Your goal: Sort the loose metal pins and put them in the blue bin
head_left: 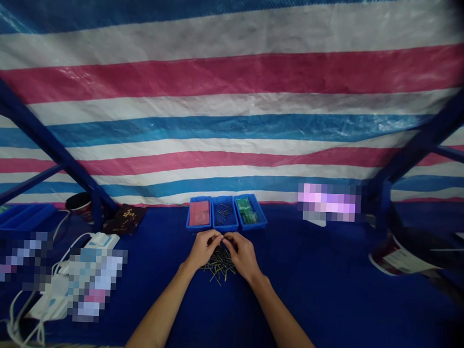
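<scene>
Grip: fingers curled and closed, the left hand [202,248] and right hand [244,255] meeting at the fingertips; we cannot tell whether they pinch anything, since the fingers hide it. Head view, item by item: a loose heap of thin dark metal pins [219,268] directly beneath the hands, on a blue cloth [308,280]. Just beyond, in a row, stand a left tray [191,218] with a red piece, a middle tray [224,228] with pins, and a right tray [257,221] with green strips, all blue plastic. Tight fingertips low over the heap suit pieces this thin, we judge.
</scene>
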### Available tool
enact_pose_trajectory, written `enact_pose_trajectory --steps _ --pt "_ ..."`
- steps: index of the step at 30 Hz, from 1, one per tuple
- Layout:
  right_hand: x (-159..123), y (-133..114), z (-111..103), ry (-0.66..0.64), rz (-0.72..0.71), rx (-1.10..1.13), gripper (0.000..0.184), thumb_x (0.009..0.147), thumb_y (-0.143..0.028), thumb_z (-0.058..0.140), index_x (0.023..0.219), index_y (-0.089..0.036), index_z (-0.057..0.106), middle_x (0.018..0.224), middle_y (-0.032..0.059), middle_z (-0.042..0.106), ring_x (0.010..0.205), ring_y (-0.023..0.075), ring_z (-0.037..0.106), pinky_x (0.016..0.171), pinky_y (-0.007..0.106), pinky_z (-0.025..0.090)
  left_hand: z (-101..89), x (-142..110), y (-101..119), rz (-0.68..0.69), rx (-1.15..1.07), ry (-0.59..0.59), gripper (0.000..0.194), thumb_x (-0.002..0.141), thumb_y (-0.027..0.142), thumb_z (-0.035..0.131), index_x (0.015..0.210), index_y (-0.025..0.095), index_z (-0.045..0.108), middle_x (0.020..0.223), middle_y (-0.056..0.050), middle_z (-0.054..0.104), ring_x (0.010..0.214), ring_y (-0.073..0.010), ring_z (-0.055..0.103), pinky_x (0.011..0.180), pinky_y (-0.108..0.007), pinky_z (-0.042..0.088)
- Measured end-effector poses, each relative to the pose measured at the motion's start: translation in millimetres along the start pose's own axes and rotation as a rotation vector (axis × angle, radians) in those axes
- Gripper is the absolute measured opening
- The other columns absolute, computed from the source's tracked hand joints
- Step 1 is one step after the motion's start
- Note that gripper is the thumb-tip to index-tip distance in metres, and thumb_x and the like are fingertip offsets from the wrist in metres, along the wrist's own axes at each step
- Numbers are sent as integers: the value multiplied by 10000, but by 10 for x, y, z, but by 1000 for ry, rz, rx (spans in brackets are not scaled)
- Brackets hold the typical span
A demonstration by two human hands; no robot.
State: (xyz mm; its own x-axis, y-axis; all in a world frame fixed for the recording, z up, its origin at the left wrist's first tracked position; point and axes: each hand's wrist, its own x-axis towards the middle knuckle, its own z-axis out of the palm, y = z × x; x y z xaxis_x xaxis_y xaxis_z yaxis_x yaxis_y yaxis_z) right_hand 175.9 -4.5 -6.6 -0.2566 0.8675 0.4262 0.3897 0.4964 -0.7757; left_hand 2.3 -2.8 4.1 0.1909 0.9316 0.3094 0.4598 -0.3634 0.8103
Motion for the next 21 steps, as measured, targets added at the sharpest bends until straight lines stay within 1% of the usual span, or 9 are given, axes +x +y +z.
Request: enact_pose_trajectory --steps 3,6,9,12,14,18,21 --pt "-2 6 3 7 -3 16 185 989 -292 484 982 -232 660 891 36 685 809 186 645 748 284 475 -1 -3 12 -3 0 -3 358 964 408 520 762 145 654 668 -11 623 599 -122 515 604 -227 378" --pt "1 12 -3 16 -7 8 229 1005 -279 448 941 -230 663 873 39 673 824 187 643 760 286 469 -9 -12 29 4 -13 0 328 957 408 536 803 144 655 670 -6 616 602 -120 515 609 -225 389" --pt "1 14 -8 21 -3 -13 251 1008 -294 445 907 -225 664 847 40 671 795 184 639 743 282 472 -17 -18 36 19 -13 6 329 953 414 538 808 144 657 666 -5 613 597 -120 507 605 -224 391" --pt "-6 28 -2 31 9 -8 177 978 -296 502 994 -226 663 883 30 693 762 170 643 729 273 483 -15 -20 28 20 -21 11 344 955 425 526 815 142 663 673 -10 618 598 -123 509 610 -226 393" --pt "-11 42 6 37 13 0 159 954 -278 528 1041 -226 651 908 25 702 755 165 645 721 268 487 -8 -20 20 14 -30 6 345 956 425 525 819 140 663 678 -13 619 601 -125 512 610 -227 391" --pt "-16 60 18 32 7 13 136 952 -249 504 946 -224 638 881 25 695 784 173 643 726 269 480 2 -26 14 14 -32 -21 315 944 410 551 830 142 671 671 -8 611 596 -123 510 587 -220 373" --pt "-16 53 22 19 1 33 143 967 -262 489 933 -224 622 886 30 688 804 179 642 742 271 474 0 -32 16 31 -20 -39 303 951 390 544 842 142 682 672 -8 616 597 -123 517 586 -220 368"
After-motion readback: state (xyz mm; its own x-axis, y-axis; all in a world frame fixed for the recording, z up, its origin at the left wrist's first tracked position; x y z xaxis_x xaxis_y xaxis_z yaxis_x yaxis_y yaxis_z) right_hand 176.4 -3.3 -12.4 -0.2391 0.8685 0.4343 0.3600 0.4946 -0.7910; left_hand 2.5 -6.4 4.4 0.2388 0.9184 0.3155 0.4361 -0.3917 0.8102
